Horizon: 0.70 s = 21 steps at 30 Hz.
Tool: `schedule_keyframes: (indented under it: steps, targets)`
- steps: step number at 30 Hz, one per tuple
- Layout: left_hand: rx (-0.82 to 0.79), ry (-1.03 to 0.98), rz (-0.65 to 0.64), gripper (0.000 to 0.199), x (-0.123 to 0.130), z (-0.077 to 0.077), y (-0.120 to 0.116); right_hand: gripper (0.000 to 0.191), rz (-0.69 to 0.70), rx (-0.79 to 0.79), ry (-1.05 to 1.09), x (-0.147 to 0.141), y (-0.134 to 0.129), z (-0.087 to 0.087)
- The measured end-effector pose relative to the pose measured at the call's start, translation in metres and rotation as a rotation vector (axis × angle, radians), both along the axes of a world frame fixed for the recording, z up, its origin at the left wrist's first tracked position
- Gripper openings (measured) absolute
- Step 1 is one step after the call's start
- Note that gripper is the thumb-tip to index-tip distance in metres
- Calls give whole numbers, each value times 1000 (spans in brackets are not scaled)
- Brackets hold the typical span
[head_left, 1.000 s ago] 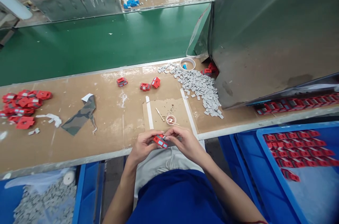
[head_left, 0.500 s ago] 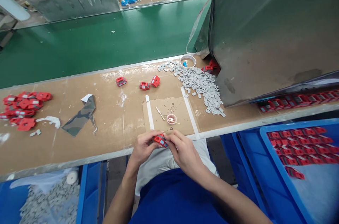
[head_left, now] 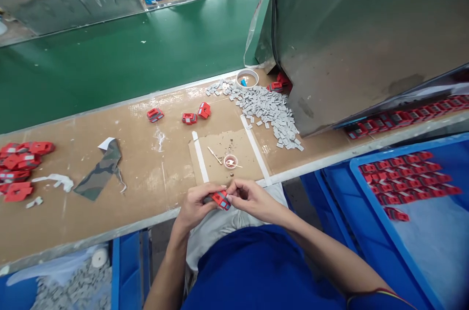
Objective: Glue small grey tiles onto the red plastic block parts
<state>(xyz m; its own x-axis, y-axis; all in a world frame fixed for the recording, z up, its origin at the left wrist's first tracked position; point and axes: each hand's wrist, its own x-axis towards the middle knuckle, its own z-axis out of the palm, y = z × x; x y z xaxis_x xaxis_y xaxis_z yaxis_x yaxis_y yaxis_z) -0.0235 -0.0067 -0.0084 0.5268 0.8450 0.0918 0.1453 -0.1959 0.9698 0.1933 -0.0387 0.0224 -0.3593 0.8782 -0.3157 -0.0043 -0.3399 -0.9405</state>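
Over the table's front edge, my left hand (head_left: pixel 196 206) grips a small red toy car body (head_left: pixel 221 199) with grey and pale blue patches. My right hand (head_left: pixel 249 198) is closed in a pinch at that body's right end; whether a smaller piece sits between these fingertips is hidden. Just beyond the hands lies a taped cardboard sheet (head_left: pixel 203 147). On it are a small clear cup (head_left: pixel 230 161) with reddish contents and a swab-like stick across it, and a white stick (head_left: pixel 214 155). Three similar red bodies (head_left: pixel 189 118) lie farther back.
Small grey plates (head_left: pixel 269 109) are heaped at right beside a tape roll (head_left: pixel 247 78) and a metal housing (head_left: pixel 366 41). Red bodies (head_left: pixel 18 161) and camouflage cloth (head_left: pixel 100 170) lie left. Blue bins (head_left: pixel 357 170) flank me. Behind the green belt (head_left: pixel 110 60) another person works.
The whole view has shifted, so the table's things appear farther left. The red toy car body has tilted slightly in my left hand, and my right fingers remain at its right end.
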Motion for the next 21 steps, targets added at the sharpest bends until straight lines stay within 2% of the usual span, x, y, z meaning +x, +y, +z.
schedule_keyframes:
  steps: [3,6,9,12,14,17,21]
  targets:
    - [14,-7,-72,27,-1,3,2,37,25,-89,38,-1,-3,-5]
    - [22,-5,-143,26,-2,7,5,36,28,-114,19,-2,-6,-12]
    - [36,10,-164,27,-1,6,6,37,46,-111,19,0,-6,-16]
    - [108,16,-159,22,0,5,5,38,68,-82,5,4,-3,-12]
    - [166,12,-143,20,1,6,3,37,52,-19,-23,6,-3,-7]
    - [200,-19,-66,17,7,8,-2,31,-42,119,-65,7,-10,0]
    - [202,-123,97,15,21,9,-16,41,-147,154,73,1,-27,-1]
